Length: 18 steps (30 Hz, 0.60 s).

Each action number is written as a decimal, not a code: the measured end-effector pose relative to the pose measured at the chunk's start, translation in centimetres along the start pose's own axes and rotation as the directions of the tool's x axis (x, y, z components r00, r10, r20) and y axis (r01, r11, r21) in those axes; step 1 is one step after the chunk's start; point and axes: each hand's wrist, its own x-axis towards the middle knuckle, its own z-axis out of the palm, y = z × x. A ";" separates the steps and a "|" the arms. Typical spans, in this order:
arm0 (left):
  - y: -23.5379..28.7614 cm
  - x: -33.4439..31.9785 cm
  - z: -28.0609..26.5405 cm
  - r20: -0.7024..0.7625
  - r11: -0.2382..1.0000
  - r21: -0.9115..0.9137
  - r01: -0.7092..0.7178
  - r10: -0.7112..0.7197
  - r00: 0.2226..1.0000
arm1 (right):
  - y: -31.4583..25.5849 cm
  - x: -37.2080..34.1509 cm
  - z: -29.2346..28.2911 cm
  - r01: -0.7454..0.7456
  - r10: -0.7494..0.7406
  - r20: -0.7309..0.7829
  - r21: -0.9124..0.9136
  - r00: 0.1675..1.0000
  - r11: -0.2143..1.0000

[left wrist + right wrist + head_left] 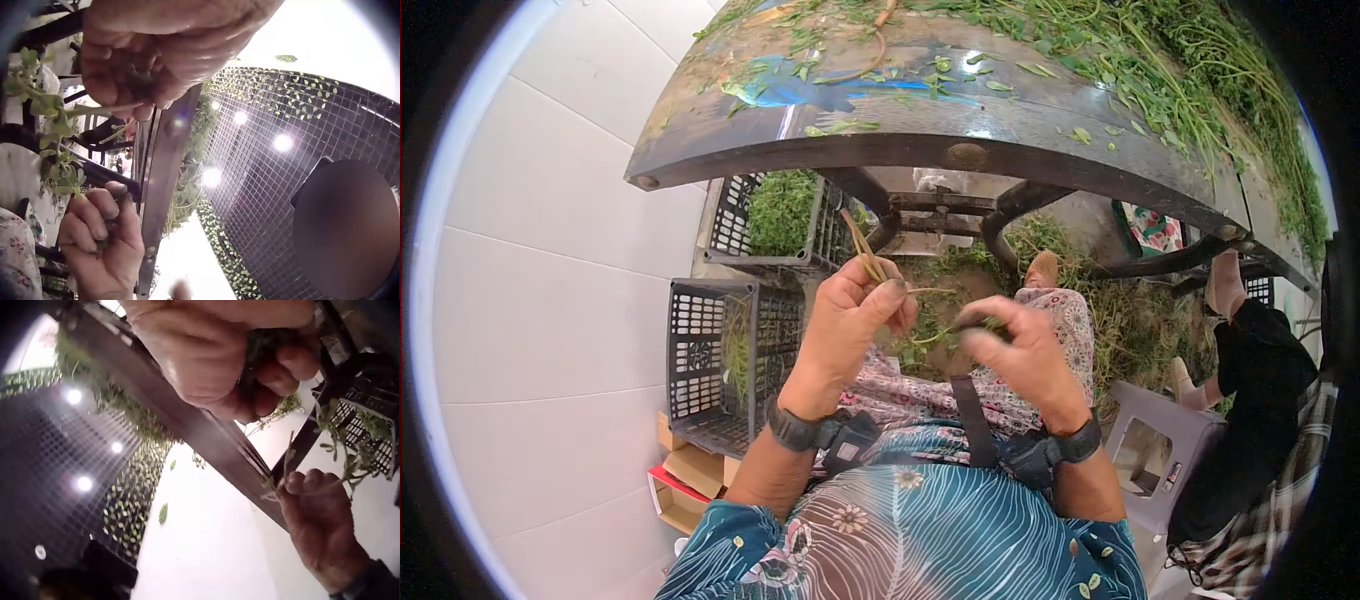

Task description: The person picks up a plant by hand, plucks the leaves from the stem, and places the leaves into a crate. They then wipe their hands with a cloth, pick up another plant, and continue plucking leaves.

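My left hand (850, 310) pinches thin stems (860, 245) between thumb and fingers, their bare ends sticking up. In the left wrist view, a leafy sprig (56, 119) hangs from the stem in that hand. To its right, my right hand (1035, 355) is raised over the lap, blurred in the head view, with fingers curled. Its fingertips are close to the sprig's leaves in the left wrist view. Dark green leaves (265, 347) show in its palm in the right wrist view, partly hidden by the curled fingers.
A dark wooden table (800, 155) strewn with cut greens (1190, 70) stands ahead. Two black crates, one holding greens (782, 212) and a nearer crate (710, 415), are at left. Plant litter covers the floor. At right are a grey stool (1160, 400) and another person's legs (1250, 350).
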 end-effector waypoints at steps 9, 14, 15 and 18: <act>0.1 -0.1 0.0 0.052 0.987 -0.126 0.100 -0.094 0.994 | 0.2 0.0 2.0 0.198 -0.176 0.098 -0.302 0.980 0.933; -0.7 -0.2 -0.2 0.154 0.975 0.131 0.179 -0.198 0.968 | -1.0 0.2 1.6 0.075 -0.055 0.086 -0.239 0.995 0.968; -0.7 -0.2 -0.3 0.172 0.966 0.144 0.213 -0.237 0.956 | -1.2 0.2 1.5 0.067 -0.047 0.096 -0.213 0.994 0.975; -1.0 -0.1 -0.7 0.207 0.966 0.144 0.216 -0.243 0.948 | -1.0 0.3 1.2 0.077 -0.054 0.127 -0.179 0.990 0.981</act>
